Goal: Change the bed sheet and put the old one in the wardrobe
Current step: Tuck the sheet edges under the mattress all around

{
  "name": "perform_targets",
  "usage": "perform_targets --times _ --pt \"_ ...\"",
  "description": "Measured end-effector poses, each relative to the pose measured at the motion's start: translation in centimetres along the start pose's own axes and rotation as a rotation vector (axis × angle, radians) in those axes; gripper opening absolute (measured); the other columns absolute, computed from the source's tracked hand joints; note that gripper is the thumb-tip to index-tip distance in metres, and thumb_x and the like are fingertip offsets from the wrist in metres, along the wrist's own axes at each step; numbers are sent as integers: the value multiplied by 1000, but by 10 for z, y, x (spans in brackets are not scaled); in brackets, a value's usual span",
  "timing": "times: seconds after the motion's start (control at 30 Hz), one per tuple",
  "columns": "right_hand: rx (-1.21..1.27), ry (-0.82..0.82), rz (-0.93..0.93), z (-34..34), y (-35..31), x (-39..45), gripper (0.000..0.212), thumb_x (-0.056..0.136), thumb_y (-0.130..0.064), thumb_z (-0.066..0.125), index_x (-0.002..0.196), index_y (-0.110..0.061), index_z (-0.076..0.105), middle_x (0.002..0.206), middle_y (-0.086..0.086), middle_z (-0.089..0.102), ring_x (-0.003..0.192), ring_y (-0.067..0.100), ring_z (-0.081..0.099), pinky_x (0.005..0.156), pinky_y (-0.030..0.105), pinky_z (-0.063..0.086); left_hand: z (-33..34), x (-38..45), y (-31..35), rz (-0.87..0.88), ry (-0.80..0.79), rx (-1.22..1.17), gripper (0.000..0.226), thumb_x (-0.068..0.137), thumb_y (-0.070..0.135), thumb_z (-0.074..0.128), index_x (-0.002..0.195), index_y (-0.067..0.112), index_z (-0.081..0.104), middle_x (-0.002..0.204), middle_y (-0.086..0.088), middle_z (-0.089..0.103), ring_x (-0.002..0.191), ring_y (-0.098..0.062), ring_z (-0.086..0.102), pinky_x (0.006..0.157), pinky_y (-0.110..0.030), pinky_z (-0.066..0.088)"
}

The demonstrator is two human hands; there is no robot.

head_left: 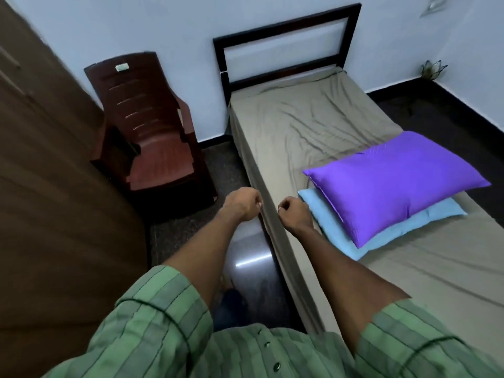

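Both hands were out in front of the person at the near edge of the bed, fingers curled. The left hand [241,204] sat just off the side of the mattress, its fingertips at the hanging edge of the bed sheet [308,124]; whether it actually pinched the cloth I could not tell. The right hand [296,214] hovered over the sheet's top edge, loosely fisted, with nothing plainly in it. The grey-beige sheet covered the whole mattress, wrinkled toward the dark headboard [286,47]. Just beside the right hand lay a purple pillow [395,184] stacked on a light blue pillow [327,216] (the blue one showing only at its near edges). A brown plastic chair [148,126] stood against the wall left of the bed, and the wooden wardrobe [54,186] filled the left side. Green striped sleeves [152,323] showed at the bottom.
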State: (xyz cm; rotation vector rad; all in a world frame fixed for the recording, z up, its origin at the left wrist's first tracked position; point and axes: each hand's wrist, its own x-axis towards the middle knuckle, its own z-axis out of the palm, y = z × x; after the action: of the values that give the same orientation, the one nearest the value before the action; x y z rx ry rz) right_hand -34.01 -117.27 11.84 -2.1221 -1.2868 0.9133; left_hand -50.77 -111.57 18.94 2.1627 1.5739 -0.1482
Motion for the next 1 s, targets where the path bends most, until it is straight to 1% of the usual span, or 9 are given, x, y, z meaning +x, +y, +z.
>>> perform_targets --times 0.17,0.33,0.37,0.47,0.53,0.63,0.77,0.87,1.0 --pt "6 33 72 40 -70 97 8 80 -22 60 73 -25 64 89 5 75 95 29 69 82 33 55 -53 122 -69 40 -7 -13 15 92 29 61 98 34 74 113 6 74 107 -22 69 93 -37 56" --pt "7 91 101 47 -158 210 16 74 -27 53 76 -22 68 83 -1 73 88 25 69 79 33 57 -135 264 -119 17 93 -351 15 93 29 69 98 21 81 102 3 79 100 -12 71 86 -24 53" --pt "3 100 125 49 -165 229 17 74 -27 53 77 -22 68 83 -1 73 87 24 69 78 34 57 -142 288 -125 13 69 -373 14 93 28 69 96 21 81 101 3 79 99 -12 71 85 -24 52" --pt "-28 83 172 55 -189 278 9 77 -27 56 73 -26 65 84 -2 72 85 23 68 77 34 58 -163 353 -140 38 -24 -346 12 92 28 68 84 29 77 98 9 78 98 -11 71 91 -28 55" --pt "-28 70 181 60 -212 324 10 81 -24 58 73 -27 65 86 -2 73 86 23 68 77 35 58 -181 404 -150 35 -41 -345 20 92 28 67 73 34 70 96 11 78 96 -11 71 91 -30 56" --pt "-20 72 177 66 -242 404 14 83 -20 56 77 -25 68 90 -2 73 89 23 67 78 35 58 -200 474 -161 54 -33 -328 24 91 27 66 69 37 67 95 12 77 96 -11 70 92 -31 56" --pt "-12 38 172 74 -273 504 17 82 -18 54 79 -22 70 90 -1 74 90 24 69 78 36 59 -222 554 -190 14 -37 -317 21 91 27 65 74 38 68 97 14 77 98 -11 71 93 -33 55" --pt "-37 -24 171 75 -292 576 19 83 -17 52 78 -21 70 89 1 73 90 25 68 79 38 59 -248 621 -211 -15 -29 -285 13 90 28 64 84 32 74 100 11 77 101 -14 71 93 -32 55" --pt "-81 -57 194 81 -298 655 20 83 -20 48 70 -25 62 86 3 70 86 26 67 76 39 60 -261 698 -228 -59 -72 -209 14 87 31 58 88 33 72 111 5 75 107 -22 69 95 -36 54"
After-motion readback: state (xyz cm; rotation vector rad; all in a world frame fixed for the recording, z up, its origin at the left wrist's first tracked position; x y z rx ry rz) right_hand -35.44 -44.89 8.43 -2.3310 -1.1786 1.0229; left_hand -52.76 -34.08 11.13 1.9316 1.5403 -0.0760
